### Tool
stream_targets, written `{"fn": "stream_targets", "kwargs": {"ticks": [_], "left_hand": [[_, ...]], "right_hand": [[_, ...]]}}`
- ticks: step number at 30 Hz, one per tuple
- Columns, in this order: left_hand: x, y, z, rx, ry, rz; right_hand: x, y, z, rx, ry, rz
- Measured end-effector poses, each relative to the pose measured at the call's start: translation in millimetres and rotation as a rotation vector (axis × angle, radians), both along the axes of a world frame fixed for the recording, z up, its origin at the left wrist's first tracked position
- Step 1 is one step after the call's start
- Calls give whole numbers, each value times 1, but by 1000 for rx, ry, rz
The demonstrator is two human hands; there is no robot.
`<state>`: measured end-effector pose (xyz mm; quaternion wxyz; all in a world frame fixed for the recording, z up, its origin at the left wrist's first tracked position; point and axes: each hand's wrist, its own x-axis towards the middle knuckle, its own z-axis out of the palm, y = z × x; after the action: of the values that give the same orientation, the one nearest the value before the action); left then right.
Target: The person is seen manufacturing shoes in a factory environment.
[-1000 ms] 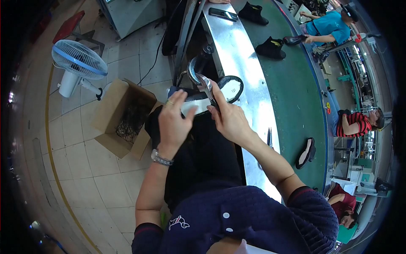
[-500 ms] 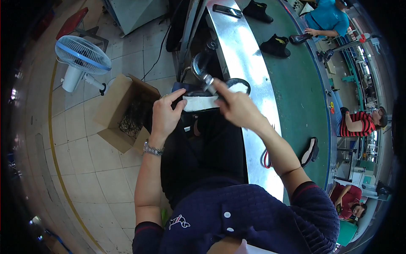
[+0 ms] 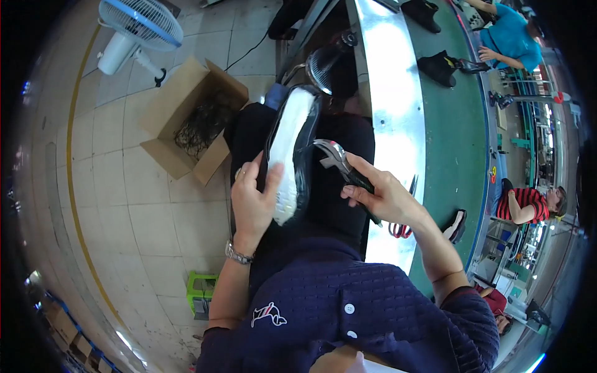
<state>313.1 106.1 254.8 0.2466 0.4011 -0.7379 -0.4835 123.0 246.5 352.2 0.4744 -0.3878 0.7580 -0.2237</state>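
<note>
A black shoe upper (image 3: 306,163) stretched over its form lies above my lap, its white underside (image 3: 292,140) facing up and its length running away from me. My left hand (image 3: 254,198) is closed round its near left side, the thumb pressed on the white insole. In my right hand (image 3: 387,191) are lasting pliers (image 3: 336,154) with a curved metal head and dark handles. The head of the pliers is close to the shoe's right edge; whether the jaws pinch the upper I cannot tell.
A metal ledge (image 3: 393,93) runs along my right, with red-handled scissors (image 3: 400,230) on it. Beyond it, a green conveyor belt (image 3: 451,137) carries black boots (image 3: 438,67) and another shoe (image 3: 457,227). On the left floor stand an open carton (image 3: 208,165) and a fan (image 3: 140,28).
The shoe has turned from lying crosswise to pointing away from me. My right hand has drawn back to the right with the pliers, whose head now faces the shoe's edge.
</note>
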Motion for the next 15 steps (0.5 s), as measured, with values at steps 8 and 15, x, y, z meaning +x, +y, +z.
{"fn": "stream_targets", "kwargs": {"ticks": [8,15], "left_hand": [[4,6,-10,-303,-37,-6],[13,4,-13,-279,-10,-176]], "right_hand": [[17,-60,32,195,218,468],[17,-77,39,100,376,724]]}}
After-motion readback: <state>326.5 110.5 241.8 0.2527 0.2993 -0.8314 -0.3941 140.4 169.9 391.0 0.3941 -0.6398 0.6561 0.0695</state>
